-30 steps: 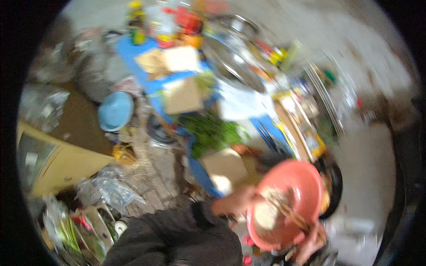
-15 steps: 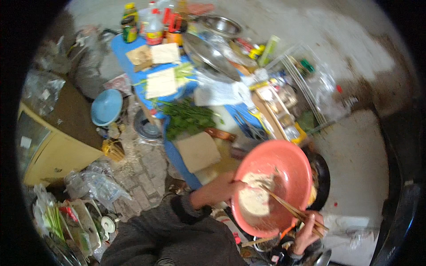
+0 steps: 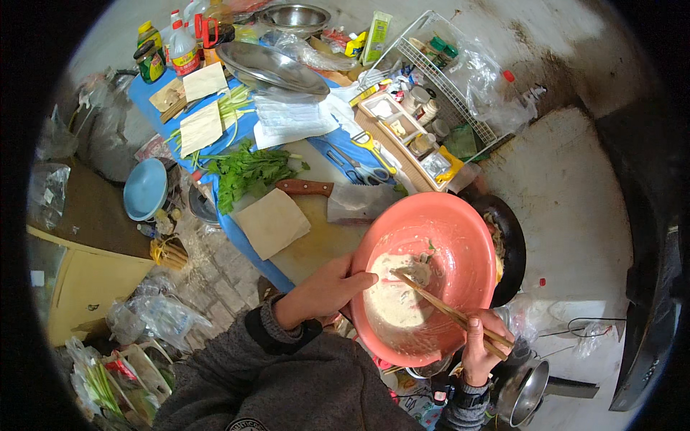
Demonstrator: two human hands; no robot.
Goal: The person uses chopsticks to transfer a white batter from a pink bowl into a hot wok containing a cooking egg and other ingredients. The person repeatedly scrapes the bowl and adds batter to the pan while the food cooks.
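A pink plastic bowl (image 3: 463,244) is tilted in front of me, with pale, creamy batter (image 3: 392,305) pooled toward its left side. My left hand (image 3: 327,287) grips the bowl's left rim, thumb over the edge and the other fingers hidden beneath. In my right hand (image 3: 483,345) is a pair of wooden chopsticks (image 3: 449,312), their tips dipped in the batter. Just behind the bowl's right side shows a black wok (image 3: 512,248) with food in it, partly covered by the bowl.
On the blue-covered table lie a cleaver (image 3: 305,187), leafy greens (image 3: 248,172), a square tan sheet (image 3: 272,223), scissors (image 3: 352,167) and a large metal lid (image 3: 273,68). A condiment tray (image 3: 402,133) sits beside a wire rack (image 3: 445,75). Lower right is a metal pot (image 3: 528,391).
The view has shifted, so the table items appear further left. Both hands keep their holds on the bowl and chopsticks; the chopstick tips remain in the batter.
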